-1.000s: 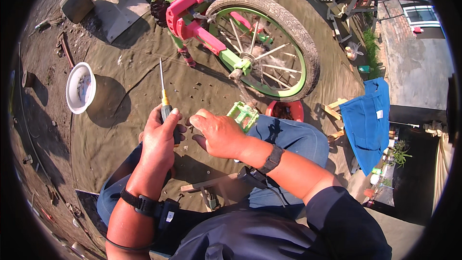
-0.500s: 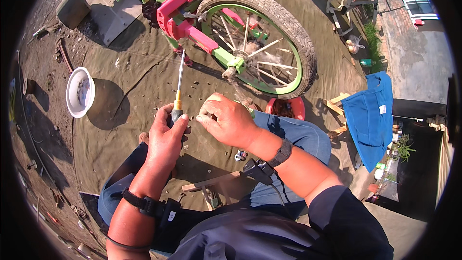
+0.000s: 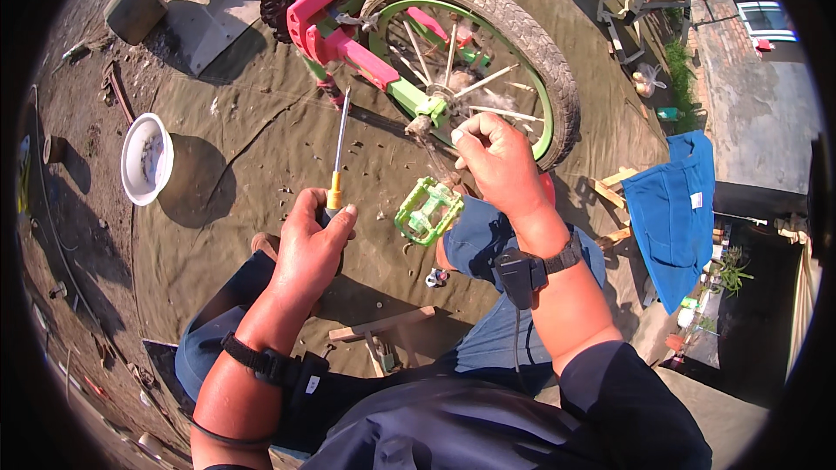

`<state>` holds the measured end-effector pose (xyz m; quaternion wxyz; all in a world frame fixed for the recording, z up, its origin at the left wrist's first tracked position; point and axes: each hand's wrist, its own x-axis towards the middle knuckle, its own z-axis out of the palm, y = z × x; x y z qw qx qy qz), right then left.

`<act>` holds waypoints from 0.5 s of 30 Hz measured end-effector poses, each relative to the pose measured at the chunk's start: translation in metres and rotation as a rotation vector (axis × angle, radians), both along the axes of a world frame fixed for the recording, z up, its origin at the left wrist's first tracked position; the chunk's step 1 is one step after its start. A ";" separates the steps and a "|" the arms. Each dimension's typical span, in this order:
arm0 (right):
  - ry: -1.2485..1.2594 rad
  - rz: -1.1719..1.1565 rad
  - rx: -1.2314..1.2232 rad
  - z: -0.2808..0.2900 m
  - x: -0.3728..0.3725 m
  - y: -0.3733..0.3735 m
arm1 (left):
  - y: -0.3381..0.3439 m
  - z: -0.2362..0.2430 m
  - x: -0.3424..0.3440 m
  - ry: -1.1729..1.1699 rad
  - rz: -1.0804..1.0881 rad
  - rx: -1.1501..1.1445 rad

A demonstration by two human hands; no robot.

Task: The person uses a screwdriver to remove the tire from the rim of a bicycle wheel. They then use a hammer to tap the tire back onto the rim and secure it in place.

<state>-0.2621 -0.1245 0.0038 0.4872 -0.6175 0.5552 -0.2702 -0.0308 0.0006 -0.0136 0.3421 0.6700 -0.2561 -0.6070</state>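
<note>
A screwdriver with a yellow and dark handle stands point-up in my left hand, its shaft leaning slightly away from me. My right hand is closed in a pinch beside the crank arm, just below the wheel's spokes; whatever its fingertips hold is too small to make out. From the crank's near end hangs a light green pedal, between my two hands. The bicycle wheel, with its worn tyre and green rim, lies in front of me, joined to a green and pink frame.
A white bowl holding small bits rests on the brown ground cloth at left. Farther back is a grey cylinder. Blue cloth drapes over a wooden stand at right. A wooden stool piece lies between my legs.
My right hand has moved right and away from me, from beside my left hand to near the crank, uncovering the pedal. My left hand with the screwdriver has shifted slightly right.
</note>
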 end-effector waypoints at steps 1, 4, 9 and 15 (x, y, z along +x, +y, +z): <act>0.119 0.075 -0.061 -0.017 -0.016 -0.007 | -0.001 0.001 -0.001 0.007 0.006 -0.003; 0.150 0.097 -0.041 -0.023 -0.017 -0.007 | 0.000 -0.003 -0.002 0.020 0.017 -0.032; 0.137 0.055 -0.112 -0.020 -0.010 -0.004 | 0.005 -0.022 0.001 0.025 0.008 -0.106; 0.044 -0.002 -0.016 -0.003 -0.002 0.001 | 0.007 -0.013 0.004 -0.178 -0.088 -0.056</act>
